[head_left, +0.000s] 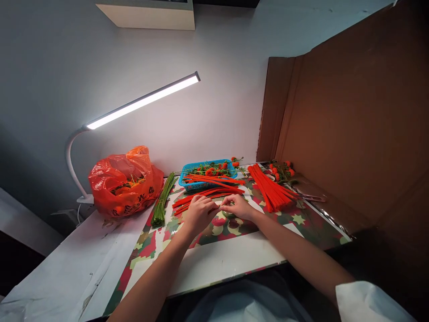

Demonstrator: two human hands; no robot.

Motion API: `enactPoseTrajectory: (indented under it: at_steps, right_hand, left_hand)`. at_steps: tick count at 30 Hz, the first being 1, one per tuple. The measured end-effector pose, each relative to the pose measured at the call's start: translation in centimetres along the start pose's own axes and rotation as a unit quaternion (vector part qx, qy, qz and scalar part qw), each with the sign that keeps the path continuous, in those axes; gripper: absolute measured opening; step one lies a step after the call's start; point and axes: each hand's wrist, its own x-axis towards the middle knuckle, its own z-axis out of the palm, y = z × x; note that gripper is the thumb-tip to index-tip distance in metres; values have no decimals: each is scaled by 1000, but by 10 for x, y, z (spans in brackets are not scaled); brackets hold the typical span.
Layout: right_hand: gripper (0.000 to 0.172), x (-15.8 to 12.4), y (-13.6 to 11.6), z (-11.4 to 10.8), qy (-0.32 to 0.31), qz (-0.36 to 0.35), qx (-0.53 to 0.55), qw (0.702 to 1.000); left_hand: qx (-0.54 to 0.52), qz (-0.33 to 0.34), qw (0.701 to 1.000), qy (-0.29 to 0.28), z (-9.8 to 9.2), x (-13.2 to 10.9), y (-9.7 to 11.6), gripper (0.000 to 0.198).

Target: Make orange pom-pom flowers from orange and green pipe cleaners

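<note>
Arms: both reach forward from the bottom edge, the right from a pale sleeve, converging over the middle of the table.
Hands: the left hand is palm down with fingers curled, the right hand bent to meet it; fingertips are drawn to narrow pinches almost touching. Whether they close on anything I cannot tell; that spot is too small.
Cardboard panel: stands tall, walling off the right side.
Table cover: camouflage-patterned, with a white strip along its near edge.
Lamp: lit, its bar slanting up to the right.
Red plastic bag: back left, bulging, orange bits showing.
Blue basket: behind the hands, with orange flowers and greenery inside.
Red bundle: right of the hands, long axis running away and leftward, fanned toward the near end.
Loose red stems: just behind the hands, partly hidden by them, lying crosswise and rising slightly rightward.
Green bundle: left, pointing away, leaning right.
Green ring: under the right hand, partly covered.
</note>
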Motion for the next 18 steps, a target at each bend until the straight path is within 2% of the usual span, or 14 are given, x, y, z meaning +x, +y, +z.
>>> enactPoseTrajectory:
  at_steps: [4, 7, 9, 15, 18]
  right_hand:
    - [25, -1, -2, 1, -3, 1, 14, 1000]
    - [25, -2, -3, 1, -12, 1, 21, 1000]
    - [24, -3, -5, 1, -18, 0, 22, 1000]
    - [19, -5, -8, -1, -64, -26, 14, 998]
    - [19, -5, -8, -2, -58, -38, 4, 998]
  left_hand:
    - [-9, -22, 1000, -10, -1, 0, 0, 22]
    - [-37, -52, 998, -29, -1, -1, -2, 28]
    - [-70, -67, 994, -60, -2, -2, -4, 34]
    - [-185, -63, 958, -211, -5, -3, -15, 55]
    - [-199, -69, 954, -214, -4, -4, -19, 55]
